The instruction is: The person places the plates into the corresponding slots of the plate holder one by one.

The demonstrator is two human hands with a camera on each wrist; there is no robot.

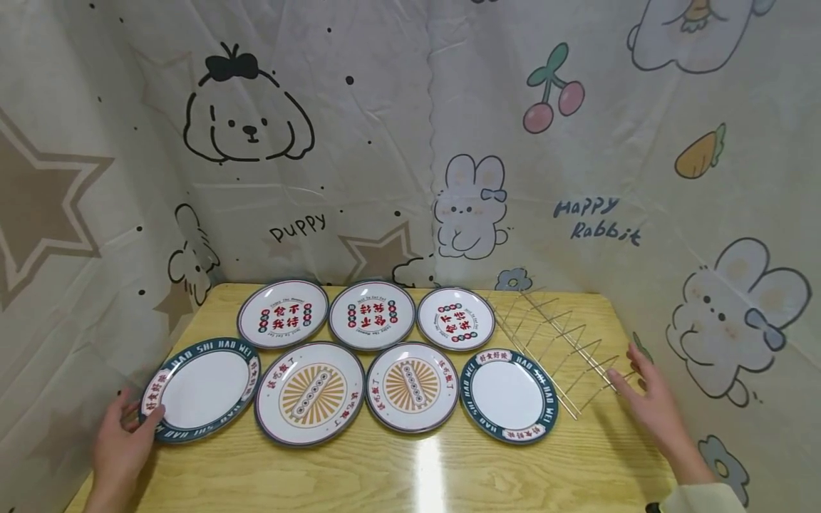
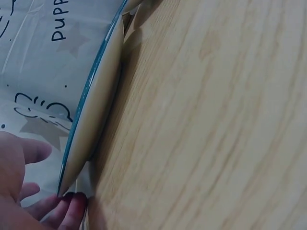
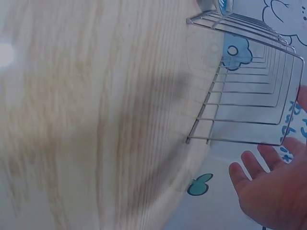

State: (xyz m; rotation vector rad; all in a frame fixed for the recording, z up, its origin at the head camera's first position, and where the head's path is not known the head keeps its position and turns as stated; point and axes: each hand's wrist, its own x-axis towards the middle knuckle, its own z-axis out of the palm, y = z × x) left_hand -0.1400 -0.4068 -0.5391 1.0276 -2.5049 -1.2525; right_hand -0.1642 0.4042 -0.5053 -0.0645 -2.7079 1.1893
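Note:
At the table's left side my left hand [image 1: 125, 438] is at the edge of a white oval plate [image 1: 205, 388] with a dark green lettered rim. In the left wrist view its thumb stands apart from the plate [image 2: 96, 108], and its other fingers are at the plate's low edge; whether they touch it is unclear. A metal wire rack [image 1: 569, 342] with a row of upright wire loops stands at the right. Beside its near end is my right hand [image 1: 651, 399], fingers loosely spread. In the right wrist view those fingers [image 3: 254, 165] are close to the end loop, not curled round it.
Three white plates with red lettering, left [image 1: 283, 313], middle [image 1: 372, 315] and right [image 1: 456, 318], form the back row. In front are two sunburst plates [image 1: 311, 394] [image 1: 412, 387] and a smaller green-rimmed plate [image 1: 509, 395] next to the rack. Patterned cloth [image 1: 385, 178] surrounds the wooden table [image 1: 359, 474].

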